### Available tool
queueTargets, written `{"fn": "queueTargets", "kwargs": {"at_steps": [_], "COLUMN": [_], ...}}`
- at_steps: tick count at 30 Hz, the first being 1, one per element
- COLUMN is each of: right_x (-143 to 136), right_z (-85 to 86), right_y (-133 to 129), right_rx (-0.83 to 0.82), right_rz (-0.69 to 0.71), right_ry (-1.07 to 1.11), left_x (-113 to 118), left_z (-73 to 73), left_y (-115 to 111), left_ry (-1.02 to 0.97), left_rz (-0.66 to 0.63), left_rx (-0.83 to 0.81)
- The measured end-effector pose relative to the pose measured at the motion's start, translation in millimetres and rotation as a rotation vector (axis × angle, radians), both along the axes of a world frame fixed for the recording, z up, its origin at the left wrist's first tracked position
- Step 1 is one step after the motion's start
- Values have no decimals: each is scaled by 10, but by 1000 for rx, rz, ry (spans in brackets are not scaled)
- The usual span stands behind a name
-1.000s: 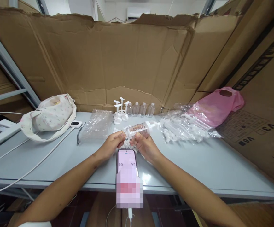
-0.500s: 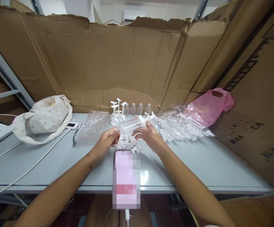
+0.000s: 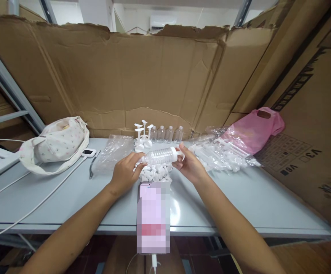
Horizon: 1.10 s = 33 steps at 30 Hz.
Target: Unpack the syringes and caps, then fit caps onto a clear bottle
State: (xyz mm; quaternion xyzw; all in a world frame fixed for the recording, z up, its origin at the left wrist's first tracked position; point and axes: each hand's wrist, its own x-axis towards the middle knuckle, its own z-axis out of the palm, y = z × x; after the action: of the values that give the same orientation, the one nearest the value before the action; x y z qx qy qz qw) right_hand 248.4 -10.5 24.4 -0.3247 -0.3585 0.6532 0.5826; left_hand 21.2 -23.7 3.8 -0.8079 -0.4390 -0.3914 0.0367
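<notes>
Between my hands, above the table, lies a clear plastic syringe (image 3: pixel 161 155) with dark graduation marks, a white collar and a white plunger handle, held nearly level. My left hand (image 3: pixel 127 167) pinches its narrow end. The fingers of my right hand (image 3: pixel 188 163) are closed around the white plunger handle at the other end. Small white plastic caps (image 3: pixel 155 173) lie in a pile just below the syringe. Behind it stand several white T-handled plungers (image 3: pixel 143 137), and beside them a row of clear barrels (image 3: pixel 169 134).
A phone (image 3: pixel 152 213) with a blurred screen is propped at the table's front edge. Bagged white parts (image 3: pixel 222 156) and a pink bag (image 3: pixel 253 127) lie right. An empty plastic bag (image 3: pixel 115 152), a small device (image 3: pixel 88 152) and a cloth bag (image 3: pixel 55 140) lie left. Cardboard (image 3: pixel 125 76) walls the back.
The plunger handle now sits closer to the collar, and my right hand's grip has shifted on it. The syringe has become more level. My left hand has turned further over its narrow end.
</notes>
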Motion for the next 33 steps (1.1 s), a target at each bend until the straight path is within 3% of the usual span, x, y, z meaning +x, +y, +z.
{"fn": "queueTargets", "kwargs": {"at_steps": [8,15,22,28,30,33], "right_x": [-25,6,64,115,120,98], "right_z": [18,9,-25,-7,2,-6], "right_y": [-14,-17,27,-14,-18,5], "right_rx": [27,240,250,315,313,245], "right_rz": [-45,-29,86,192,186,98], "right_ry": [12,-55,-4,-51,-66,-39], "left_x": [-20,46,53,-8,-2,40], "left_z": [17,35,44,87,78,62], "left_y": [-46,-20,27,67,67,34], "left_ry": [-45,-569,-747,-747,-720,-686], "left_rz": [-89,-375,-433,-520,-501,-388], "left_rx": [-123,-817,-995,-1334,-1324,-1059]}}
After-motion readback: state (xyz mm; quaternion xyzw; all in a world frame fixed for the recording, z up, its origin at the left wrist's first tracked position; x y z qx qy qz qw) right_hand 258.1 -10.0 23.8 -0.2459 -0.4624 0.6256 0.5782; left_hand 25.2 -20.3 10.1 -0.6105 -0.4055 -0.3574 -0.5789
